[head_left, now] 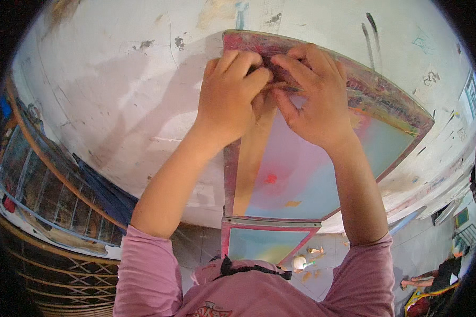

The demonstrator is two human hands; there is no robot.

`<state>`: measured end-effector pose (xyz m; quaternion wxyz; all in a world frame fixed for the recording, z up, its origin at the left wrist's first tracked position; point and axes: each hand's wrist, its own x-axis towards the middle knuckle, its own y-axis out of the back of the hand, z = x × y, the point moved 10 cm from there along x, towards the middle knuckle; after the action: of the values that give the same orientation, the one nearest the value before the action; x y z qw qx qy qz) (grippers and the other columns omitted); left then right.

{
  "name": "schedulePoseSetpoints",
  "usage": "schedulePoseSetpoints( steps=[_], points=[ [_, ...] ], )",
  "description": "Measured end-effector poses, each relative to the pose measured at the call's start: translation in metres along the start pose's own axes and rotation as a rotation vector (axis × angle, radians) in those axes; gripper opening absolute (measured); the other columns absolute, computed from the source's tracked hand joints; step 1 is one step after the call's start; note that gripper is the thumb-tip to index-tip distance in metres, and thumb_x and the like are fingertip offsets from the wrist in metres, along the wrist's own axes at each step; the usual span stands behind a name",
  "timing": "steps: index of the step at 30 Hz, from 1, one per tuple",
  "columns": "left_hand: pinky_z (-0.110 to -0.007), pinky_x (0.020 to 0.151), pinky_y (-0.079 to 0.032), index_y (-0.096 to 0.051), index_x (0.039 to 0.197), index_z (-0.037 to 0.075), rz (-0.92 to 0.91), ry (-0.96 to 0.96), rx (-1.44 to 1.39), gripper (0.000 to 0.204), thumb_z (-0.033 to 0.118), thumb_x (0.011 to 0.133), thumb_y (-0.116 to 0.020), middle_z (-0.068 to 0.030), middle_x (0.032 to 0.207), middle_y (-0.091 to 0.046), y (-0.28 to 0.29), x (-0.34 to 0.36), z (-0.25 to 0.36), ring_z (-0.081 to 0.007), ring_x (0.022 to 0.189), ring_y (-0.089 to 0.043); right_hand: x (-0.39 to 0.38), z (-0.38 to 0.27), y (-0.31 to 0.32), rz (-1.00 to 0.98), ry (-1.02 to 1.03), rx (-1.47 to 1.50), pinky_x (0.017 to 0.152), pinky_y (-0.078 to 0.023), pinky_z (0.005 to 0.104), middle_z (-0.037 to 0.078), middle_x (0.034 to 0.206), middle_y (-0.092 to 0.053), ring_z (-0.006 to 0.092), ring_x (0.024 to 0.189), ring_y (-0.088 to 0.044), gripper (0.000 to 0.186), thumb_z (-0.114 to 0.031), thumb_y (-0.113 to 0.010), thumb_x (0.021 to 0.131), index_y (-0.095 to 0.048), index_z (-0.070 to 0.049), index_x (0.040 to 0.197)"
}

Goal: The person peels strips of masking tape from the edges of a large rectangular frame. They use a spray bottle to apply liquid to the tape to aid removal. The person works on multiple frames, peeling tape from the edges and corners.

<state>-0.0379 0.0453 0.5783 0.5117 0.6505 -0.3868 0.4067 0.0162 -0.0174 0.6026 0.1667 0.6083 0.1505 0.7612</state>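
Nearest: your pink T-shirt (153, 269), black strap (256, 269) across the chest. Just beyond it, a smaller framed panel (262, 238), red-edged with a pale blue and yellow face, shows under the lower edge of the large screen-printing frame (301, 169). The frame extends forward from there and widens to your right; its far left corner is past your fingertips. Fisheye bend leaves its long axis uncertain.

A brown tape strip (253, 164) lies along the mesh inside the left rail, its length running from near the lower edge up toward your fingers. Your left hand (228, 92) is closer to it, at the far left corner; your right hand (317, 98) is just to the right, over the far rail and mesh.

Both hands: narrow, fingers bent, fingertips nearly meeting. Something thin shows between them; what it is, and how firmly pinched, I cannot tell.

Farther: the white, paint-marked surface (127, 84) behind the frame; wall or bench, not clear. Your arms' shadow falls on its left part.
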Motion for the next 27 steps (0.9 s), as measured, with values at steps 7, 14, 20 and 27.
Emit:
schedulePoseSetpoints(
  steps=[7,14,20,27],
  points=[
    [-0.041,0.09,-0.028,-0.056,0.1,0.01,0.156,-0.024,-0.209,0.042,0.024,0.062,-0.063,-0.0066,0.11,-0.055,0.001,-0.051,-0.002,-0.0266,0.102,-0.05,-0.026,-0.008,-0.02,0.002,-0.012,-0.027,0.071,-0.032,0.037,-0.002,0.086,-0.053,0.0179,0.08,-0.051,0.024,-0.013,-0.064,0.059,-0.065,-0.018,0.083],
    [-0.065,0.091,0.001,-0.027,0.136,0.018,-0.052,0.129,0.164,0.104,0.075,0.053,-0.053,-0.0022,0.143,-0.02,-0.036,-0.064,-0.034,-0.0321,0.132,-0.011,-0.046,-0.018,-0.022,0.179,-0.021,-0.11,0.069,-0.032,0.0325,-0.001,0.087,-0.057,0.0172,0.076,-0.051,0.017,-0.011,-0.066,0.062,-0.067,-0.017,0.078],
    [-0.067,0.089,-0.007,-0.026,0.136,0.024,-0.078,0.124,0.194,0.103,0.074,0.051,-0.055,-0.0003,0.144,-0.017,-0.035,-0.064,-0.033,-0.0311,0.13,-0.018,-0.057,-0.024,-0.023,0.287,-0.081,-0.167,0.07,-0.032,0.0319,0.0,0.088,-0.057,0.0187,0.078,-0.051,0.011,-0.014,-0.066,0.067,-0.068,-0.017,0.077],
    [-0.065,0.087,-0.015,-0.028,0.135,0.028,-0.196,0.125,0.249,0.099,0.064,0.05,-0.064,0.0046,0.143,-0.02,-0.025,-0.059,-0.03,-0.029,0.126,-0.025,-0.066,-0.025,-0.025,0.359,-0.141,-0.217,0.076,-0.03,0.0322,-0.003,0.095,-0.06,0.0172,0.088,-0.05,0.009,-0.019,-0.065,0.071,-0.069,-0.021,0.079]
  ],
)
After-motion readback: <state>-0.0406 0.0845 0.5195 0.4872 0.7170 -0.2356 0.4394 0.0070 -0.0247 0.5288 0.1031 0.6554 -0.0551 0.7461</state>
